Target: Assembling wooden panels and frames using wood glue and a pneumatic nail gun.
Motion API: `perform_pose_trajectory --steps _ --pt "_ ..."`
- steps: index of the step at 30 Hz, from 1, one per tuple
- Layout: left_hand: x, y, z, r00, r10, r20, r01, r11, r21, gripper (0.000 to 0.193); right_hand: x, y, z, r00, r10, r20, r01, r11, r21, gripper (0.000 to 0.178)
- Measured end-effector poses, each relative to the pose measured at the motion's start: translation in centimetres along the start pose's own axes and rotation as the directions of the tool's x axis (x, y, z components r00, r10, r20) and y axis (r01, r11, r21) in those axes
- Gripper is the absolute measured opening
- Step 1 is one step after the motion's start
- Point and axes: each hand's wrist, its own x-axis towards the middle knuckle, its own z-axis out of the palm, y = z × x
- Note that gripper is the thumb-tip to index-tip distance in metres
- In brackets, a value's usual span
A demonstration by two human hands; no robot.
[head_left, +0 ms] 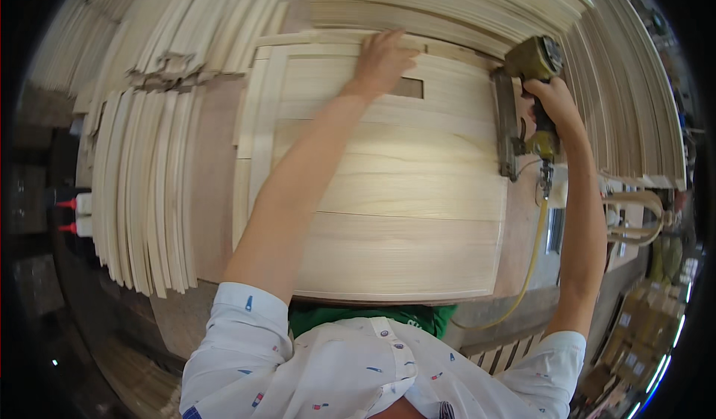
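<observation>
A pale wooden panel (388, 188) made of several boards lies in front of me. A small rectangular cutout (411, 88) shows near its far side. My left hand (382, 67) is at the far edge, fingers over a narrow wooden strip (313, 38) and thumb on the strip's near side. In my right hand (553, 105) is a green and black nail gun (532, 58), gripped by its handle. Its long magazine (507, 128) runs along the panel's right edge. A yellow air hose (535, 251) hangs from the handle.
Stacks of thin wooden strips stand at the left (145, 188), far left (194, 16) and right (626, 83). Another board stack (440, 1) borders the panel's far side. Two white bottles with red tips (83, 214) sit at the left. Cardboard boxes (641, 322) are at the lower right.
</observation>
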Motion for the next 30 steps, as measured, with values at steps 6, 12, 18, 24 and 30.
perform_pose_trajectory --steps 6,12,18,24,30 --pt "-7.6 -3.9 -8.5 0.954 -0.257 0.157 0.191 0.919 0.345 0.054 0.5 -0.5 0.5 0.999 0.024 -0.038 -0.028 0.996 -0.082 0.023" --pt "-10.6 -6.0 -13.1 0.948 -0.289 0.130 0.223 0.901 0.373 0.058 0.1 -1.1 0.6 0.998 0.022 -0.052 -0.026 0.996 -0.086 0.024" --pt "-9.8 -5.2 -13.5 0.883 -0.409 0.230 0.277 0.850 0.447 0.062 -2.4 -5.2 3.4 0.994 -0.104 -0.033 0.097 0.980 -0.174 0.026" --pt "-10.5 -5.7 -13.3 0.907 -0.384 0.171 0.278 0.853 0.442 0.060 -3.4 -14.0 11.2 0.929 -0.251 0.272 0.281 0.956 -0.078 0.027" --pt "-10.2 -5.4 -13.0 0.907 -0.388 0.161 0.297 0.863 0.408 0.059 0.5 -18.5 19.3 0.877 -0.268 0.399 0.292 0.957 0.002 0.023"
